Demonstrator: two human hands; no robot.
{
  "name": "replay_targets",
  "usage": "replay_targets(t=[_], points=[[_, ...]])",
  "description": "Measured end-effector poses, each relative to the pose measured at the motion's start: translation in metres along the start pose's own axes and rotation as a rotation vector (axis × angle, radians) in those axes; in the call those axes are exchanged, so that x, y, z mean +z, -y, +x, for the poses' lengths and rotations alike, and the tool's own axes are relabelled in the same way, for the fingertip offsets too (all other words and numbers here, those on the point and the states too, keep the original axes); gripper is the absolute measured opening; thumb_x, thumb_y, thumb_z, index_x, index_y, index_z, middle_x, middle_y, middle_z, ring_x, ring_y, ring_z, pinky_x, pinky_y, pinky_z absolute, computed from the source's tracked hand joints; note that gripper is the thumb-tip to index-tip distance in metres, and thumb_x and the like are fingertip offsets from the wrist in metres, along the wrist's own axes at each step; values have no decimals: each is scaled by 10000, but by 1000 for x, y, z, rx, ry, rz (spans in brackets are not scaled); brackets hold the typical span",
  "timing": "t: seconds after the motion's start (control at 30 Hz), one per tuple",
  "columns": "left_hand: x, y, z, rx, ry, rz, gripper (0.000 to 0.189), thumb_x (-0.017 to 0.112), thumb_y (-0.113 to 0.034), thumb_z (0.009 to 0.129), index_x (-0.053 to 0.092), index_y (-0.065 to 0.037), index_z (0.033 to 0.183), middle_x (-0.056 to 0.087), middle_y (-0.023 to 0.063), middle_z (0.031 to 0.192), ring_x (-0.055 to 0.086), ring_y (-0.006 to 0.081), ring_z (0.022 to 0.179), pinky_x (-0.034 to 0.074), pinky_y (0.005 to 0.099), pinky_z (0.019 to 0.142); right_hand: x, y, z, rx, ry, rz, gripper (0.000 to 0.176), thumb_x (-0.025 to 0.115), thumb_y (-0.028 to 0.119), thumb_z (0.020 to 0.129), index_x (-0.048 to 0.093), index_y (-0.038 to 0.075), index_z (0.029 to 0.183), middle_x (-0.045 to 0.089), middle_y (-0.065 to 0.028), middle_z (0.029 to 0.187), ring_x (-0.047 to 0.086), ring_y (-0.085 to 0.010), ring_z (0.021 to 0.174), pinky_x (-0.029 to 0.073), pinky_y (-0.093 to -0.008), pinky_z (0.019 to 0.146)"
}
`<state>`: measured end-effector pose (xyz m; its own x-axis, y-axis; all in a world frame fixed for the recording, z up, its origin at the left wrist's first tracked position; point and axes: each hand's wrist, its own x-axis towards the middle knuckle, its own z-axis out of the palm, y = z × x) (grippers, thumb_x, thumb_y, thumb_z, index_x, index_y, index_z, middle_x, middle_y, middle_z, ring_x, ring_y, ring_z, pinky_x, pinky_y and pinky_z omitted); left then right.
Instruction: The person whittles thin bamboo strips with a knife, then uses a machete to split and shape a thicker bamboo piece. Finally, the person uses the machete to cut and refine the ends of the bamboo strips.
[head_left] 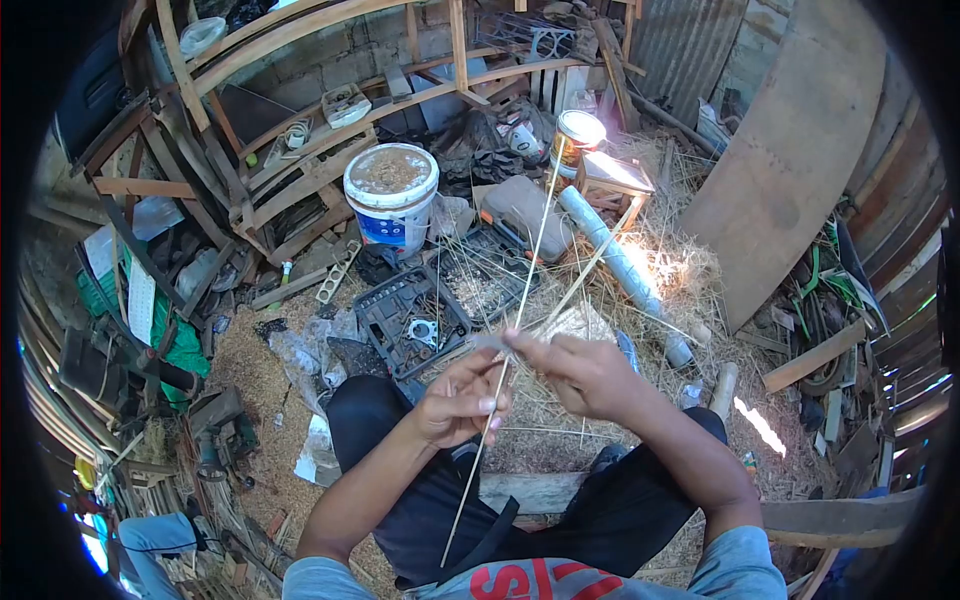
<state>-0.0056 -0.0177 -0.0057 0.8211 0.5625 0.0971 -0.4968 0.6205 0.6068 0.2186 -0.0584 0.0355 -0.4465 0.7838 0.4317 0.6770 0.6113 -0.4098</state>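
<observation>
A long thin bamboo strip (533, 262) runs slantwise in front of me, its near end over my lap. My left hand (462, 402) is closed around its middle, thumb along the strip. Just beyond, my right hand (585, 375) is closed with its fingertips at the strip. A small pale, flat, blade-like piece (489, 342) shows between the two hands. What exactly my right fingers grip is hidden.
An open tool case (405, 315) lies ahead, with a white bucket (391, 195) behind it. A grey pipe (610, 245) and small wooden stool (615, 174) stand among shavings. A large board (790, 160) leans at right. A plank (530, 492) lies between my legs.
</observation>
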Motion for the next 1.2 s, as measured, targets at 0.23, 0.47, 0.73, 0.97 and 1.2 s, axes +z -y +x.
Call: replay_targets(t=[0.23, 0.47, 0.73, 0.97, 1.2], points=[[-9, 10, -1, -65, 162, -65, 873, 591, 65, 823, 136, -86, 1553, 548, 117, 892, 601, 195, 725, 583, 285, 498, -9, -41, 5, 117, -238, 26, 496, 540, -22, 898, 535, 92, 1381, 623, -130, 778, 600, -200, 650, 495, -308, 667], [-6, 12, -6, -201, 196, -7, 877, 619, 8, 842, 99, -40, 1547, 544, 88, 836, 620, 158, 700, 616, 282, 613, -35, -113, -5, 544, -462, 13, 430, 478, 110, 997, 487, 124, 1427, 544, -93, 693, 492, -113, 636, 452, -295, 631], [-1, -3, -7, -68, -61, 45, 892, 630, 13, 817, 120, -49, 1547, 555, 102, 870, 605, 158, 690, 603, 287, 540, -18, -49, -2, 145, -97, 155, 478, 562, 97, 922, 513, 115, 1397, 585, -79, 729, 543, -207, 592, 460, -344, 579], [1, -10, -9, -52, -84, 59, 910, 642, -18, 816, 114, -77, 1554, 571, 95, 809, 607, 148, 656, 586, 273, 522, 4, 1, 1, -82, 182, 99, 612, 625, 118, 856, 467, 255, 1431, 573, -84, 726, 602, -286, 602, 501, -394, 534], [0, -10, -4, -28, -59, 42, 925, 645, -29, 814, 97, -88, 1557, 572, 104, 775, 608, 151, 623, 559, 269, 486, -1, 5, 4, -64, 121, -31, 639, 634, 141, 853, 448, 308, 1442, 555, -64, 702, 589, -270, 537, 481, -382, 474]])
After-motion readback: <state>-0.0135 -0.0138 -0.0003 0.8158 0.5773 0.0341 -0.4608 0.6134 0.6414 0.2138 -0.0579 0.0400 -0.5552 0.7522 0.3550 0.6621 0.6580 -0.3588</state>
